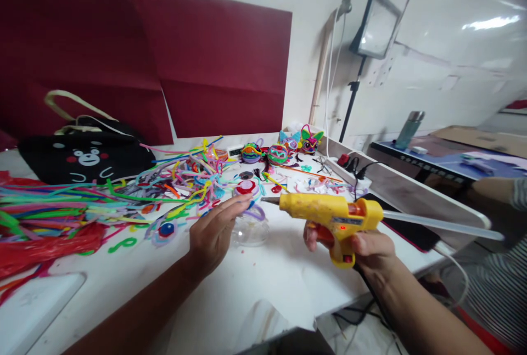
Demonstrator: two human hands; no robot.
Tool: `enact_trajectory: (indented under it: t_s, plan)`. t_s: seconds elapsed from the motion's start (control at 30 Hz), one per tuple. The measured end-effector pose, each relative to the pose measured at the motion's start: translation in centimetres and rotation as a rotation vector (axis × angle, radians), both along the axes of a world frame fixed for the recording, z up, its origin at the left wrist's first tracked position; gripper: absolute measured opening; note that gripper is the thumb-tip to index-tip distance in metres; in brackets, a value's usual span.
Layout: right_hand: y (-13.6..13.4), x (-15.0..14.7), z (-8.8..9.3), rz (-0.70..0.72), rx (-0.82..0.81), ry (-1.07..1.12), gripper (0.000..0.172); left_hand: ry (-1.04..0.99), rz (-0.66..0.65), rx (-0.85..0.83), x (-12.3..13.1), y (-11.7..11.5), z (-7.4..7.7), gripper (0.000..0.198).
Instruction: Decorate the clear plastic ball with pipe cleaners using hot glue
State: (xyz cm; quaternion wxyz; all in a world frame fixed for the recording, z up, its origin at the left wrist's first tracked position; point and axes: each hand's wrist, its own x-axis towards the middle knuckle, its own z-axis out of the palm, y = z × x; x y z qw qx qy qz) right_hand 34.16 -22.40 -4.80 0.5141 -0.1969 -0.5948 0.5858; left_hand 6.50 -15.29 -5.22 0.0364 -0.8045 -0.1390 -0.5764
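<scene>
Head view: our right hand (376,254) grips the yellow glue gun (319,208) above the counter (288,283); our left hand (214,230), fingers extended, is beside the clear dome (250,234) on it, though we cannot tell whether it pinches anything. The nozzle (270,200) points toward our fingertips, so a slip could burn us.

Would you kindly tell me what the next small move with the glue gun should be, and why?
I would probably ease the nozzle of the glue gun down toward the purple strip on the clear ball, keeping it off the left hand: the right hand grips the gun, its small light glows red, and the nozzle points toward the nearby left fingertips.
</scene>
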Motion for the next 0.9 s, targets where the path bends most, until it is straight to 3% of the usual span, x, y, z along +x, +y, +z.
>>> enact_trajectory:
  t_s: [0.33, 0.5, 0.7, 0.8, 0.9]
  plan:
    - [0.0, -0.9, 2.1, -0.091, 0.032, 0.145, 0.041, 0.021, -0.029, -0.014, 0.3, -0.2, 0.3, 0.041]
    - [0.0, 0.1, 2.8, -0.270, 0.019, 0.093, 0.056, 0.024, 0.003, -0.015, 0.1, -0.1, 0.0, 0.041]
    - [-0.1, 1.8, 1.4, -0.380, 0.047, -0.040, 0.044, 0.005, 0.057, -0.011, 0.1, 0.1, -0.1, 0.041]
    - [0.1, 2.3, 0.1, -0.384, 0.123, -0.268, 0.034, -0.011, 0.075, -0.005, 0.1, 0.2, 0.0, 0.039]
    - [0.5, 2.3, -1.0, -0.402, 0.232, -0.511, 0.036, -0.017, 0.106, -0.001, 0.0, 0.3, 0.1, 0.037]
